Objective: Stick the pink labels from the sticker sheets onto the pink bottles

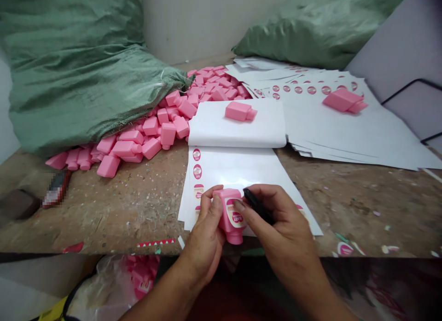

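Observation:
My left hand [207, 231] is closed around a small pink plastic bottle [235, 236], its neck pointing down toward me. An oval label [235, 213] lies on the bottle's front face. My right hand [281, 224] grips a slim black tool [257, 206], whose kind I cannot make out, and its thumb touches the label. Under both hands is a sticker sheet [238, 166] with printed labels along its left edge. Its upper part is folded back, and another pink bottle [238, 111] lies on that fold.
A heap of pink bottles [152, 127] spills from a green sack [86, 90] at the left. More sticker sheets [331, 137] with one bottle [345, 101] lie right. Another green sack [311, 31] stands behind. Below the table edge, a plastic bag [107, 284] holds bottles.

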Motion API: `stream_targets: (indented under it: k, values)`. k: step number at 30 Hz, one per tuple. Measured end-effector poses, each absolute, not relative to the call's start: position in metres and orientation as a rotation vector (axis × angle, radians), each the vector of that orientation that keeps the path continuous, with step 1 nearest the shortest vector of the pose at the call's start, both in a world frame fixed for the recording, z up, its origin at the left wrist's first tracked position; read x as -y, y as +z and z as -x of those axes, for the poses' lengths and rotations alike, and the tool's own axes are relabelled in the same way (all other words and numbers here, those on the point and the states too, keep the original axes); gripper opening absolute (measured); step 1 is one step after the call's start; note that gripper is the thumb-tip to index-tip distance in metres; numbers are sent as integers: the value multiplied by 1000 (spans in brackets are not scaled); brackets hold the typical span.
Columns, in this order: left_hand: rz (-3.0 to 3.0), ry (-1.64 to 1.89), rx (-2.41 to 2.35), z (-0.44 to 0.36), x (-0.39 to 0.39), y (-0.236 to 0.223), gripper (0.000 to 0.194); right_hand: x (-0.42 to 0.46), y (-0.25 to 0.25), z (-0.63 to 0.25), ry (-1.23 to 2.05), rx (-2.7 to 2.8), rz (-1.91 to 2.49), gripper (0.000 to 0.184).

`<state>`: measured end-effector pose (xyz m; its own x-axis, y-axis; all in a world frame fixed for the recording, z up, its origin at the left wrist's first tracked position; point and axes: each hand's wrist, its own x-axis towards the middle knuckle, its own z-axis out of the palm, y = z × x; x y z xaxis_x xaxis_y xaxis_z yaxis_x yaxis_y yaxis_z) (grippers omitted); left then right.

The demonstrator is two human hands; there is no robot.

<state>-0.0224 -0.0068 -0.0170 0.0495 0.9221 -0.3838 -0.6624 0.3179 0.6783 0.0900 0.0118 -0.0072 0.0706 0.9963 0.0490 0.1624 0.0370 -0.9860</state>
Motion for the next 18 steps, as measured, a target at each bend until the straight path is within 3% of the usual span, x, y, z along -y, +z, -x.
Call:
stream_targets:
  k: [5, 10, 18]
  values:
    - [-434, 1203, -902, 23, 10, -16, 48, -9, -11, -90, 930, 1428, 1402, 11]
    - [-444, 1197, -931, 28, 12, -15, 48, -16, -9, -106, 568, 1643, 1403, 16]
    - [-469, 995, -932, 37, 18, -4, 70, -22, -3, -105, 1332, 1451, 1252, 21]
